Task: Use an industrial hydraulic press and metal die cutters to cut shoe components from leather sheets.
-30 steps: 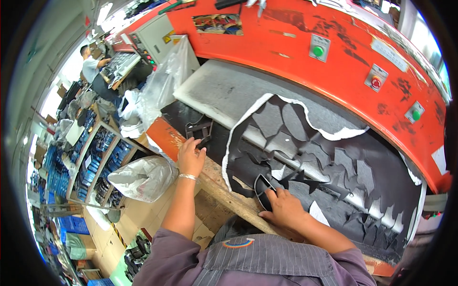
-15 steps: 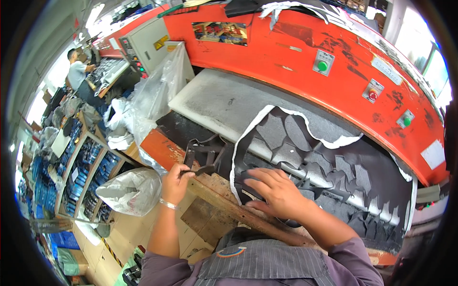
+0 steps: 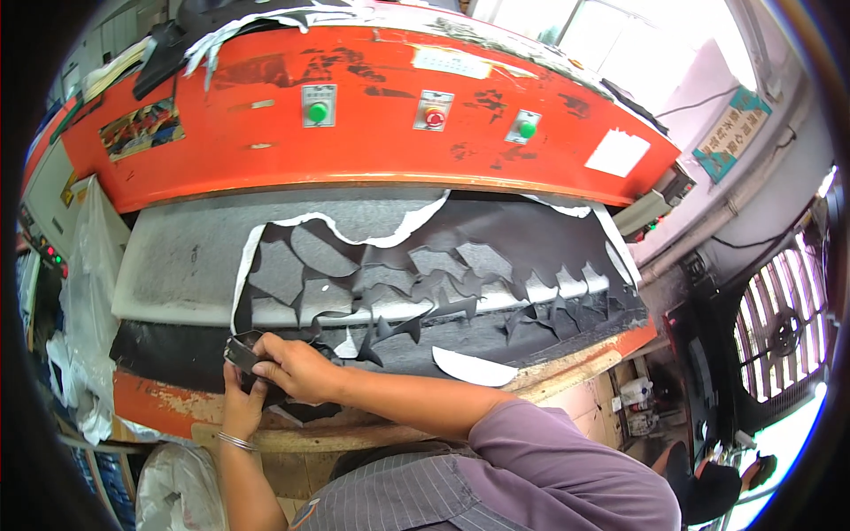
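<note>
Both hands meet at the left front edge of the bench, around a small dark piece (image 3: 242, 352) with a paler, shiny edge; its exact kind is unclear. My left hand (image 3: 241, 405) is closed around its lower end. From the right, my right hand (image 3: 301, 370) pinches its side between thumb and fingers. Just beyond them lies a black sheet (image 3: 522, 230) with a white edge and several cut-out openings, its loose strips curling up. Beneath it is a worn grey-white board (image 3: 190, 239). A white half-moon piece (image 3: 474, 367) lies near the front edge.
A red machine beam (image 3: 372, 150) spans the back, with green buttons (image 3: 318, 112) and a red knob (image 3: 434, 117). The worn wooden front edge (image 3: 354, 435) runs close to my body. A white plastic sack (image 3: 177, 487) stands at lower left; a large fan (image 3: 784, 327) is at right.
The view has swung to the right. My right hand has left the black sheet and joined my left at the dark piece. The white half-moon piece now shows.
</note>
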Available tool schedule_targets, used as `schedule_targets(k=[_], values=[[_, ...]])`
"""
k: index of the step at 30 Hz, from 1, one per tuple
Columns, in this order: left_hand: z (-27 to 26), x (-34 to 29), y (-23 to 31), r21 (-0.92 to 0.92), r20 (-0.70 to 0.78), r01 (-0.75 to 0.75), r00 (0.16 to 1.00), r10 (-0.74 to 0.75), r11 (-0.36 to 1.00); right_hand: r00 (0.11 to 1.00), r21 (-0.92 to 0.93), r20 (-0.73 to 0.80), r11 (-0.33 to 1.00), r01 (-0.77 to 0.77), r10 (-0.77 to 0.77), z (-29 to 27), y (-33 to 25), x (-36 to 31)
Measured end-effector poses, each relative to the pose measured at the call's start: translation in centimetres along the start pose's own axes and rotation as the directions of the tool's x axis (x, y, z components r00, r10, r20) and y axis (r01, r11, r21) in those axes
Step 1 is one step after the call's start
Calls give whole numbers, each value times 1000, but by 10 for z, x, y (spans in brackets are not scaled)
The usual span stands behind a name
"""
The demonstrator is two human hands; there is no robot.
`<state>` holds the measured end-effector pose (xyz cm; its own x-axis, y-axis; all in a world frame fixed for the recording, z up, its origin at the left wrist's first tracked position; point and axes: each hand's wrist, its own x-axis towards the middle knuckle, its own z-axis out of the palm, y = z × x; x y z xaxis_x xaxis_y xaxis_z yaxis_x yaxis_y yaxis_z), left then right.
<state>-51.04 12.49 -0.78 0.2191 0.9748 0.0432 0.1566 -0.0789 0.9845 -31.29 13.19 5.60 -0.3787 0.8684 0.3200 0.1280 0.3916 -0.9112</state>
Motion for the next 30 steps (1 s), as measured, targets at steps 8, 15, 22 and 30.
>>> schedule_targets(k=[8, 15, 22, 30], values=[[-25, 15, 12, 406, -201, 227, 967, -156, 885, 985, 22, -169, 999, 32, -28, -85, -10, -34], [-6, 49, 44, 676, -361, 88, 905, 224, 731, 974, -676, -226, 715, -178, 29, -238, -12, -184], [301, 145, 125, 484, 316, -404, 908, 275, 776, 881, -781, -347, 421, -462, 322, -324, 20, -331], [515, 164, 86, 424, 519, -614, 768, 377, 666, 874, -849, -294, 315, -425, 386, -413, 26, -357]])
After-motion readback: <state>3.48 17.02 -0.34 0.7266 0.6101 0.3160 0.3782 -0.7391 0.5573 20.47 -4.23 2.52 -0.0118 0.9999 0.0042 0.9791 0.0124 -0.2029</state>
